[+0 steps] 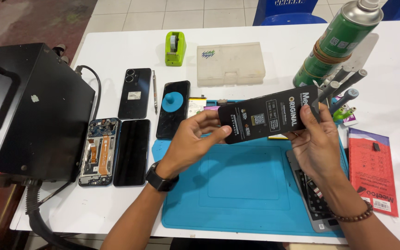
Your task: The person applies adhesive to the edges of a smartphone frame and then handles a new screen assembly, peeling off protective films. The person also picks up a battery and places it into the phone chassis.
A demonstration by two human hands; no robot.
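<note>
Both hands, left hand [191, 139] and right hand [315, 141], grip flat black rectangular battery pack [267, 119] above blue silicone mat [237, 185] (inspection step, likely); next move needs steady hold.

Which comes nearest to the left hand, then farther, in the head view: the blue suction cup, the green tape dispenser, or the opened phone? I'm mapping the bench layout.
1. Blue suction cup, on a dark phone just up and left of the left hand.
2. Opened phone, far left, beside the black box.
3. Green tape dispenser, at the table's far edge.
</note>
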